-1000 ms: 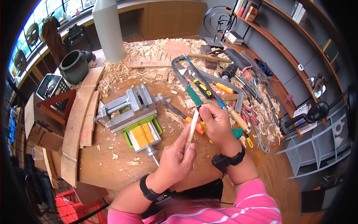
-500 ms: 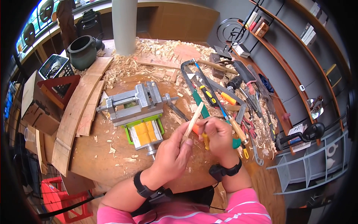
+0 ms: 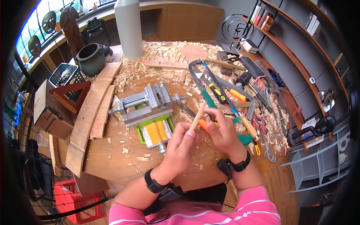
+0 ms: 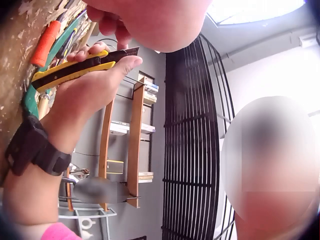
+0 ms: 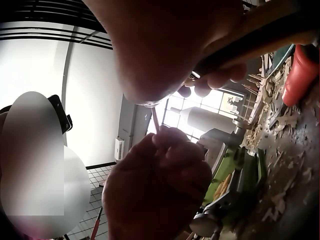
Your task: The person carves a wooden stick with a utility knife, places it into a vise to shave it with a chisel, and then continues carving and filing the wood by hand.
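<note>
A slim pale wooden stick [image 3: 198, 115] points up and away from my left hand [image 3: 180, 147], which grips its lower end between thumb and fingers. Close beside it on the right is my right hand [image 3: 225, 135]. It holds a yellow and black utility knife [image 4: 75, 71], with the fingers wrapped behind the handle and the thumb extended toward the short dark blade. The head view hides most of the knife behind the hand. In the right wrist view the stick [image 5: 155, 119] shows as a thin piece above the curled left fingers.
A metal vise [image 3: 144, 105] on a green base stands left of my hands. Long boards [image 3: 92, 116] lie farther left. Toward the right are a hacksaw [image 3: 221, 90], a screwdriver [image 3: 218, 94] and other tools among wood shavings [image 3: 131, 71]. A tall pale vessel [image 3: 128, 32] stands behind.
My right hand was up at the stick's far end, then drew back toward me along it. Now it sits a little apart, its thumb raised. My left hand keeps its hold.
</note>
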The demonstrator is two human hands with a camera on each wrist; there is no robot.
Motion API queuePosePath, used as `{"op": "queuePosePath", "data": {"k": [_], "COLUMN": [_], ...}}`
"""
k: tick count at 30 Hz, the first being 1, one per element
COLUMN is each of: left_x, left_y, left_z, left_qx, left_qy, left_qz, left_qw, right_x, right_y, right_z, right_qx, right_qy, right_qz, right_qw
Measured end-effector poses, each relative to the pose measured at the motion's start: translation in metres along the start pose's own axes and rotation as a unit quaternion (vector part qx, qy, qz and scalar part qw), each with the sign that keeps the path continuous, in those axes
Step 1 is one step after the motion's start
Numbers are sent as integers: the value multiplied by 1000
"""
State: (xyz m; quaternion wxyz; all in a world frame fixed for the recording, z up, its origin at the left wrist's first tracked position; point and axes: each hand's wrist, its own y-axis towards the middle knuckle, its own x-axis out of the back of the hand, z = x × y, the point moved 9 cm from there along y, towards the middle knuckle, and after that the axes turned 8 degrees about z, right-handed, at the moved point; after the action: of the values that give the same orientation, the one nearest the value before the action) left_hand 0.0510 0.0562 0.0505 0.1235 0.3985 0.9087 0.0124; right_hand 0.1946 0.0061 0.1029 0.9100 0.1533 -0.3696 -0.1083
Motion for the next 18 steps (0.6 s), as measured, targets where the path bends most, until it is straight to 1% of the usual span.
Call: {"op": "queuePosePath", "data": {"k": [2, 3, 4, 5, 6, 8, 9, 11, 12, 14, 16, 18], "left_x": [0, 3, 5, 5, 5, 0, 2, 0, -2, 5, 8, 11], "left_y": [4, 5, 6, 6, 6, 6, 7, 7, 7, 8, 10, 10], "left_z": [6, 6, 10, 13, 10, 3, 4, 9, 8, 3, 4, 10], "left_qx": [14, 14, 32, 50, 50, 43, 44, 67, 69, 55, 56, 59], "left_qy": [-116, -113, -141, -168, -165, -228, -227, -217, -216, -108, -102, -96], "left_qz": [12, 12, 21, 30, 32, 40, 42, 78, 78, 38, 27, 18], "left_qw": [993, 993, 989, 984, 985, 972, 972, 971, 971, 992, 993, 993], "right_x": [-3, -6, -8, -9, -10, -7, -6, -5, -5, -2, -2, -5], "right_y": [-2, -2, -2, -2, -2, -1, -1, -1, 0, 0, 0, -1], "right_z": [-7, -8, -7, -1, 6, 17, 22, 23, 23, 22, 18, 22], "right_qx": [7, 14, 15, 45, 76, 93, 109, 106, 105, 88, 69, 99], "right_qy": [10, 20, 22, 4, -15, -33, -51, -61, -71, -90, -108, -132], "right_qz": [4, 8, 6, 5, 4, -9, -18, -25, -31, -39, -50, -67], "right_qw": [1000, 1000, 1000, 999, 997, 995, 993, 992, 991, 991, 991, 984]}}
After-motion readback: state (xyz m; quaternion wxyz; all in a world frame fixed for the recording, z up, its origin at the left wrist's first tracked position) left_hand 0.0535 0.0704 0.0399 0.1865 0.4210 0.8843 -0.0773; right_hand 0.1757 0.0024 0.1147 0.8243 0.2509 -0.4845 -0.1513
